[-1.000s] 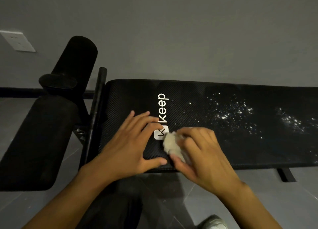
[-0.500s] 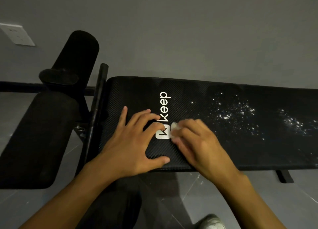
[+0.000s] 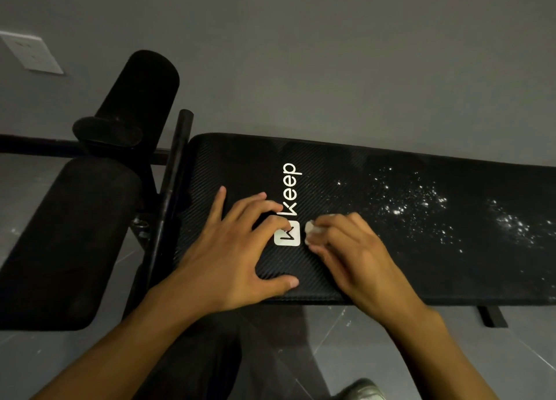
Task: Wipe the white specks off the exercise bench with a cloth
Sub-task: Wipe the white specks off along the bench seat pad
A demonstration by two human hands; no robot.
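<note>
The black exercise bench (image 3: pixel 346 267) runs left to right, with a white "Keep" logo (image 3: pixel 289 207) near its left end. White specks (image 3: pixel 412 204) are scattered over its right half, with a second patch (image 3: pixel 514 225) further right. My left hand (image 3: pixel 234 249) lies flat on the pad, fingers spread, fingertips on the logo. My right hand (image 3: pixel 352 249) presses down a small white cloth (image 3: pixel 311 231), mostly hidden under the fingers, just right of the logo's square.
Black foam rollers (image 3: pixel 141 99) and a padded leg rest (image 3: pixel 60 243) stand to the left, behind a black upright bar (image 3: pixel 171 195). A grey wall with a white socket plate (image 3: pixel 30 53) is behind. Grey floor tiles and a shoe (image 3: pixel 361 390) are below.
My right hand has slid the cloth away from the bench's near edge toward the logo, and less cloth shows under the fingers. My left hand stays in place with the fingers spread wider.
</note>
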